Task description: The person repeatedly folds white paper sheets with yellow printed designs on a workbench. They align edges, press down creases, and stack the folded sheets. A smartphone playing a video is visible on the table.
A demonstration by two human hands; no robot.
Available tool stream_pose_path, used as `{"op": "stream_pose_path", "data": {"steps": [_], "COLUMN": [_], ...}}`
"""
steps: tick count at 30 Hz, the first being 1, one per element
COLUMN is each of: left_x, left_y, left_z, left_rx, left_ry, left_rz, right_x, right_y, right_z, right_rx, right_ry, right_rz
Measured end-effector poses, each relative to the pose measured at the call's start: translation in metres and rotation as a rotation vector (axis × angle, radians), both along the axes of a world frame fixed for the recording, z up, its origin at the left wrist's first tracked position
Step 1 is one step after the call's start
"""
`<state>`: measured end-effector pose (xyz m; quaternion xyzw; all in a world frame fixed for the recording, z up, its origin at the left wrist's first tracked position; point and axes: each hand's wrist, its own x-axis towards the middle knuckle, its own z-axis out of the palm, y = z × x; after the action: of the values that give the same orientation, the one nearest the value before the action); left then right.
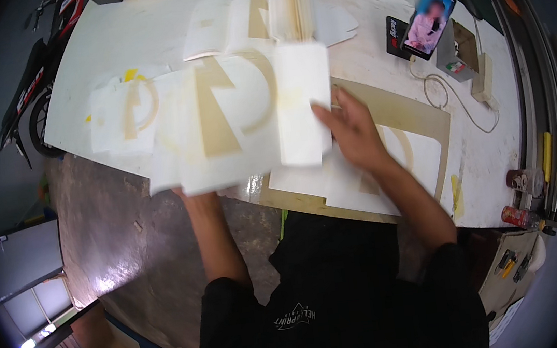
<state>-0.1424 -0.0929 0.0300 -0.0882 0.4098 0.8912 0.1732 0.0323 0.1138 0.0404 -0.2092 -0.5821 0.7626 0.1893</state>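
A large white sheet [187,126] with tan angular and curved shapes is raised at the near edge of the table, slightly blurred. My left hand [189,195] holds its lower left part from beneath; the fingers are hidden under the sheet. At its right side a plain white folded flap [304,106] stands up. The thumb and fingers of my right hand [350,124] are closed on the edge of this flap. Below my right forearm lies another white sheet [421,161] with a tan curve, resting on a tan board [440,118].
Smaller printed sheets [118,120] lie at the left, and folded stacks [203,28] at the back. A phone [427,23] leans beside a grey box [460,50], with a white cable [445,96] trailing. Plastic cups [525,181] stand at the right edge. A motorcycle [31,85] is beyond the left edge.
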Motion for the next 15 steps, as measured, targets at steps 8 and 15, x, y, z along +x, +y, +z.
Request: {"op": "stream_pose_path", "data": {"steps": [8, 15], "left_x": [-0.130, -0.100], "left_y": [-0.005, 0.002], "left_z": [0.009, -0.013], "left_rx": [0.218, -0.319], "left_ry": [-0.002, 0.290], "left_rz": [-0.137, -0.151], "right_x": [-0.206, -0.229], "right_y": [0.088, 0.159], "right_z": [0.013, -0.027], "right_rx": [0.085, 0.295], "right_ry": [-0.138, -0.369], "right_rz": [0.114, 0.079]}}
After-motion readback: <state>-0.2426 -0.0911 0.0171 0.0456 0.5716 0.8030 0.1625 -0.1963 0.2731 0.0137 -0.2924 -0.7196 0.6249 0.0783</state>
